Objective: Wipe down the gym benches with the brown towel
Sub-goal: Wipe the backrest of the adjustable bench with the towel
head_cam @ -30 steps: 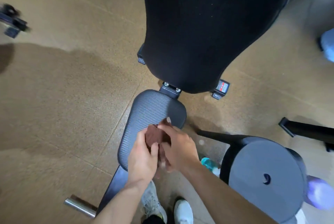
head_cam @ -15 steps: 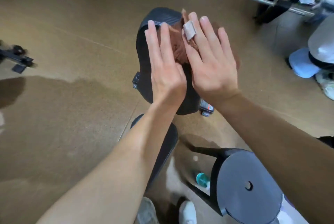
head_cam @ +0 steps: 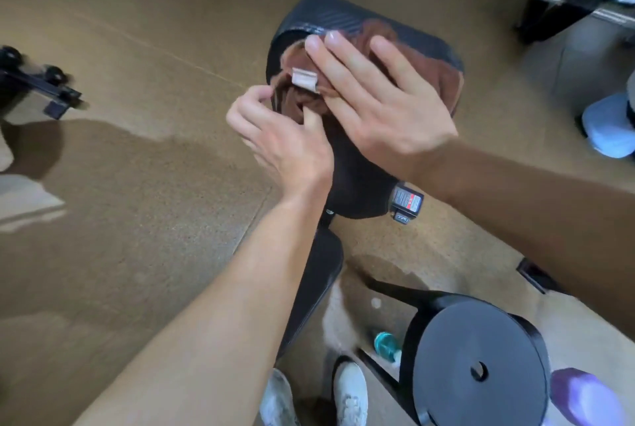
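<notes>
**Both hands on the towel at the top of the bench back**

The crumpled brown terry towel [head_cam: 409,58] lay on the upper end of the black, ribbed-vinyl gym bench backrest [head_cam: 347,18], covering much of the pad's top and draping toward its right edge. A small pale fabric label [head_cam: 304,79] stuck up from the towel's left side.

The right hand [head_cam: 385,106] lay flat on the towel, palm down, fingers spread and pointing away from the person. The left hand [head_cam: 281,140] sat just beside it at the towel's near-left edge, its fingers curled and pinching a dark fold of the cloth below the label. The two hands were close together, nearly touching.

Lower down, the black bench seat pad [head_cam: 319,274] ran under the left forearm. A black round stool [head_cam: 481,360] stood to the right of the seat, with a teal-capped bottle [head_cam: 386,343] on the tan cork-like floor [head_cam: 137,219] beside it. White sneakers [head_cam: 350,394] showed at the bottom edge.
</notes>
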Motion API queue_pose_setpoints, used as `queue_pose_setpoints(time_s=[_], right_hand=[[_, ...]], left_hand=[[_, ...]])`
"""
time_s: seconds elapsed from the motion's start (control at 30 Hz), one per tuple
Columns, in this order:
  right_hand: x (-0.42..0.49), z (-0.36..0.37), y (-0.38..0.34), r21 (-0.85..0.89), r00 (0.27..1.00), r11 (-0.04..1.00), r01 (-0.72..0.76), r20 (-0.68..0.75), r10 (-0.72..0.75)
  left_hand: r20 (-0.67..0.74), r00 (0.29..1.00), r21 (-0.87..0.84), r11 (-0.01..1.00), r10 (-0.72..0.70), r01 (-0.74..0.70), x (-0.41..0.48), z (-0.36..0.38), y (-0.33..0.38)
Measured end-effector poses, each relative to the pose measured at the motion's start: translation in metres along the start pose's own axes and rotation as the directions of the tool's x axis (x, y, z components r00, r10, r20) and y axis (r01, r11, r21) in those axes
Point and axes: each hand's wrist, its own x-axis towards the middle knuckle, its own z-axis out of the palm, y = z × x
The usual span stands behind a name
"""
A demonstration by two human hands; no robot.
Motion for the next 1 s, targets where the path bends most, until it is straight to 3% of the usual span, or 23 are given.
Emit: queue_pose_setpoints(time_s=[0.07,0.23,0.3,0.37,0.47,0.53,0.57,0.67,0.77,0.9,1.0], right_hand=[[0.029,-0.006,0.02,0.034,1.0,0.999,0.008,0.017,-0.009],[0.025,0.01,-0.007,-0.058,0.975,0.976,0.209,0.09,-0.203],[-0.008,0.023,-0.029,-0.044,0.937,0.947,0.318,0.164,-0.307],[-0.047,0.033,-0.048,-0.051,0.891,0.916,0.397,0.26,-0.372],[-0.092,0.033,-0.058,0.009,0.742,0.861,0.509,0.503,-0.443],[-0.093,0.024,-0.051,0.01,0.704,0.843,0.537,0.545,-0.455],[-0.086,0.02,-0.045,-0.018,0.722,0.841,0.54,0.523,-0.453],[-0.038,0.012,-0.026,-0.054,0.853,0.908,0.416,0.369,-0.369],[0.024,0.006,-0.015,-0.031,0.92,0.953,0.301,0.271,-0.282],[0.038,0.017,-0.022,-0.115,0.954,0.957,0.268,0.172,-0.246],[-0.01,0.034,-0.044,-0.113,0.903,0.916,0.386,0.248,-0.35]], left_hand=[[0.013,0.994,-0.175,0.979,-0.105,0.106,0.022,-0.002,0.015],[0.254,0.961,-0.023,0.992,-0.112,0.122,0.017,0.001,-0.021],[0.425,0.884,0.064,0.981,-0.193,0.184,0.001,0.006,-0.055],[0.6,0.752,0.156,0.962,-0.273,0.225,-0.018,0.012,-0.089],[0.724,0.642,0.208,0.967,-0.253,0.147,-0.049,0.024,-0.117],[0.718,0.663,0.137,0.978,-0.209,0.16,-0.061,0.024,-0.115],[0.674,0.704,0.084,0.97,-0.223,0.226,-0.06,0.022,-0.108],[0.474,0.833,-0.137,0.911,-0.286,0.39,-0.031,0.009,-0.07],[0.211,0.941,-0.265,0.912,-0.263,0.314,0.018,-0.003,-0.033],[0.095,0.984,-0.272,0.947,-0.152,0.172,0.031,0.001,-0.037],[0.171,0.956,-0.16,0.951,-0.238,0.266,-0.008,0.016,-0.068]])
